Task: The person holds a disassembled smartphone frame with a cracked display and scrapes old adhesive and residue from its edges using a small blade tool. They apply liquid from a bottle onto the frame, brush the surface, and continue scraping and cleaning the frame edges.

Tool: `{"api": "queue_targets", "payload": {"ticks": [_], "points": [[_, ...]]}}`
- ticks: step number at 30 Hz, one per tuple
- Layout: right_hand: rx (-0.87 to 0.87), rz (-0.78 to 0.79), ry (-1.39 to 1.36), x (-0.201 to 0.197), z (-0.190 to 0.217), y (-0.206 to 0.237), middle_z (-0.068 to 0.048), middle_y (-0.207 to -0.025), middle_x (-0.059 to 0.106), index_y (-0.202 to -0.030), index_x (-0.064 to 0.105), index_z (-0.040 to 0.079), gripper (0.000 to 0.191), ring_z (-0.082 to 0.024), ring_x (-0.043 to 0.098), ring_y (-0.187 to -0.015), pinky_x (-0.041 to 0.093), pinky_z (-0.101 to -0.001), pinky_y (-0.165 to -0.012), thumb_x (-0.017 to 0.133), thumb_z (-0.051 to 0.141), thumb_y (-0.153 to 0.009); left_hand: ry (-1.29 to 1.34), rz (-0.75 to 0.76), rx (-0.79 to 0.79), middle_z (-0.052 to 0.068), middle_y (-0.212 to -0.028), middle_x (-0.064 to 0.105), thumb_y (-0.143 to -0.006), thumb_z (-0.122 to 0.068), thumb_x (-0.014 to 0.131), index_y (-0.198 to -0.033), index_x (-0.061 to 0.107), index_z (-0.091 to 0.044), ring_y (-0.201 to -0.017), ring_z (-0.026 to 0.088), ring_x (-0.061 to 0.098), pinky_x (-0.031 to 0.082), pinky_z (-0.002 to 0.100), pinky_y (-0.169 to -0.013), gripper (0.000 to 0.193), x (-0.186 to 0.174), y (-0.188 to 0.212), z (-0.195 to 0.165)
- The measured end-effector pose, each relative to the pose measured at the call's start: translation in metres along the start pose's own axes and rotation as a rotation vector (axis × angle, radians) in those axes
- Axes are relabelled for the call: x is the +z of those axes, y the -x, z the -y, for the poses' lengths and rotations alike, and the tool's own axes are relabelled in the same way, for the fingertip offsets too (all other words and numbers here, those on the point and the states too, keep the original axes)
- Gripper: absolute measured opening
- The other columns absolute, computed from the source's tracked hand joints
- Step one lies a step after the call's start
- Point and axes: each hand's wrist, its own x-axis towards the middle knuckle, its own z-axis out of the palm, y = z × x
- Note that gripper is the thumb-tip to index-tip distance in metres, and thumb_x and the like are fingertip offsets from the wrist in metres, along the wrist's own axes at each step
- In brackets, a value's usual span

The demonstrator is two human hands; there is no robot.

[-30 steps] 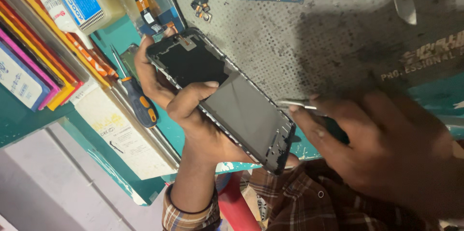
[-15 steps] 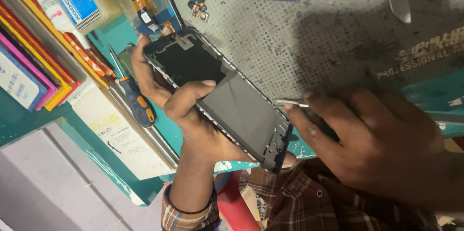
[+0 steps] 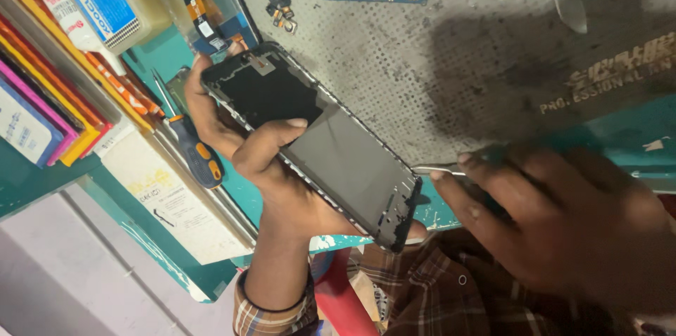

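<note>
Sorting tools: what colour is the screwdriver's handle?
Blue with orange-yellow patches, on the screwdriver; head view.

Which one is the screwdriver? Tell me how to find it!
Start at the grey perforated work mat, then move left past the opened phone held in the left hand. Just beyond its knuckles lies the screwdriver, the only tool there with a chunky blue and orange handle.

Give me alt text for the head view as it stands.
The left hand grips an opened black phone frame above a grey perforated work mat, while the right hand holds thin metal tweezers at its edge. A blue-and-yellow-handled screwdriver lies to the left.
</note>
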Motion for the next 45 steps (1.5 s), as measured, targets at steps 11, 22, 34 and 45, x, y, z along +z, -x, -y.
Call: {"api": "queue_targets", "payload": {"ticks": [11, 22, 34, 45], "points": [[0.039, -0.068, -0.036, 0.005, 0.001, 0.005, -0.007, -0.109, 0.059, -0.128, 0.071, 0.014, 0.048, -0.022, 0.062, -0.086, 0.055, -0.0364, -0.066, 0.063, 0.042, -0.090, -0.024, -0.008, -0.012, 0.012, -0.161, 0.017, -0.077, -0.039, 0.101, -0.129, 0.041, -0.020, -0.143, 0.030, 0.040, 0.054, 0.039, -0.116, 0.082, 0.001, -0.001, -0.007], [0.024, -0.077, 0.081, 0.005, 0.007, -0.002, -0.005, -0.109, 0.061, -0.130, 0.072, 0.013, 0.046, -0.021, 0.056, -0.098, 0.055, -0.0337, -0.078, 0.061, 0.041, -0.095, -0.011, 0.008, -0.017, 0.012, -0.162, 0.016, -0.065, -0.062, 0.099, -0.133, 0.042, -0.021, -0.144, 0.030, 0.041, 0.053, 0.040, -0.117, 0.097, -0.002, 0.001, -0.005], [0.059, 0.068, -0.013, -0.005, -0.004, -0.007, -0.002, -0.109, 0.065, -0.122, 0.077, 0.026, 0.052, -0.020, 0.062, -0.085, 0.059, -0.0353, -0.067, 0.066, 0.044, -0.075, -0.002, 0.001, 0.020, 0.014, -0.161, 0.016, -0.056, -0.071, 0.093, -0.129, 0.042, -0.021, -0.147, 0.036, 0.036, 0.046, 0.047, -0.121, 0.103, -0.001, -0.003, -0.005], [0.027, -0.134, 0.064, 0.007, -0.002, -0.011, -0.004, -0.109, 0.063, -0.125, 0.077, 0.019, 0.041, -0.019, 0.055, -0.084, 0.055, -0.0325, -0.070, 0.065, 0.040, -0.091, -0.036, -0.008, 0.024, 0.015, -0.158, 0.020, -0.059, -0.058, 0.098, -0.125, 0.040, -0.018, -0.144, 0.035, 0.038, 0.051, 0.046, -0.116, 0.096, 0.000, -0.005, -0.010]]}}
